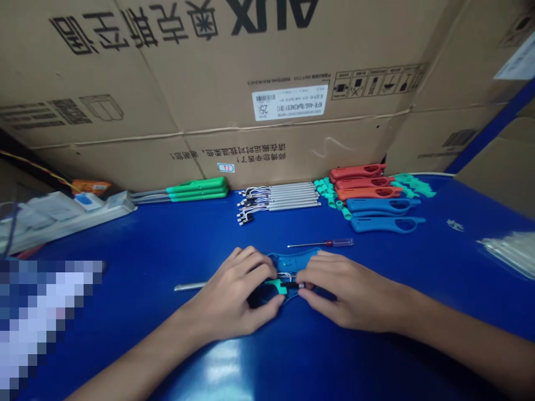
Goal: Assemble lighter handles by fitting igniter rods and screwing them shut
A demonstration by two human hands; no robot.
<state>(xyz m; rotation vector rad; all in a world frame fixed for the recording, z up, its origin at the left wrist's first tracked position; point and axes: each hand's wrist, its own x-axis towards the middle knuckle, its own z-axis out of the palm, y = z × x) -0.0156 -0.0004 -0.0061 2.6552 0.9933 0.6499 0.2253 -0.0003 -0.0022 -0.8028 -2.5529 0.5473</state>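
A blue lighter shell half (292,262) lies on the table between my two hands, largely covered by them. Its long metal tube (190,287) sticks out to the left, past my left hand (242,292). That hand's fingers are closed on a green trigger piece (276,287) at the shell. My right hand (345,287) pinches a small black igniter (293,285) with a pale end, which meets the green trigger. White wires (286,275) run just behind it inside the shell. Fingertips hide part of the contact.
Behind my hands lie a screwdriver (338,243), metal tubes with wires (292,197), green caps (330,192), and red (361,172) and blue shell halves (387,224). Green-handled lighters (198,189) and a power strip (54,214) are left. A cardboard box (167,83) stands behind; plastic bags (512,253) lie right.
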